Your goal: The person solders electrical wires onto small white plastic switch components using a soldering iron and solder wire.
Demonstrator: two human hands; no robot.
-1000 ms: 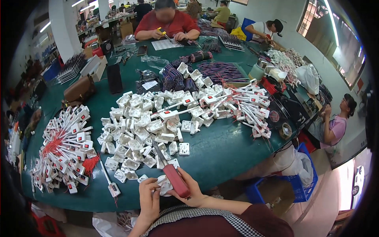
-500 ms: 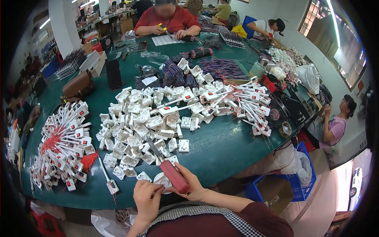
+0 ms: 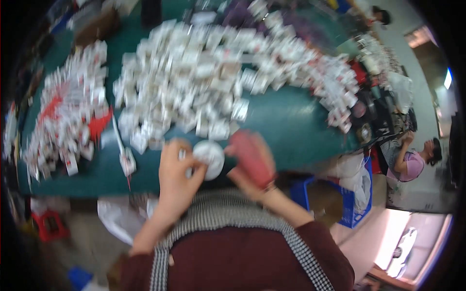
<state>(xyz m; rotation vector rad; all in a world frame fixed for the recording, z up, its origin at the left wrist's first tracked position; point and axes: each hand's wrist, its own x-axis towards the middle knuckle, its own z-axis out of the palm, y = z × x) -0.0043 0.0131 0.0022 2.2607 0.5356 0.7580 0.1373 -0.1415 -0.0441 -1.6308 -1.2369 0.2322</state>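
My left hand (image 3: 175, 167) is closed in a pinch at the left rim of a round white dish (image 3: 211, 167) near the table's front edge. What its fingers hold, if anything, is too blurred to make out. To the right of the dish, my right hand (image 3: 248, 184) is wrapped round a red, thick-bodied hand tool (image 3: 251, 157). The tool's front end is smeared by motion. Beyond both hands spreads a big heap of small white plastic housings (image 3: 170, 72). A single white stick-shaped piece with a red wire end (image 3: 127, 161) lies to the left.
White wired pieces with red leads pile up at the left (image 3: 73, 106) and at the right (image 3: 335, 92). A blue crate (image 3: 357, 208) stands below the table's right edge, a red stool (image 3: 51, 225) at lower left. A person in pink (image 3: 413, 165) sits at the right.
The view has tilted down, so the table sits higher in it. My right hand with the red tool has moved right, away from the dish and heap. My left hand stays by the dish.
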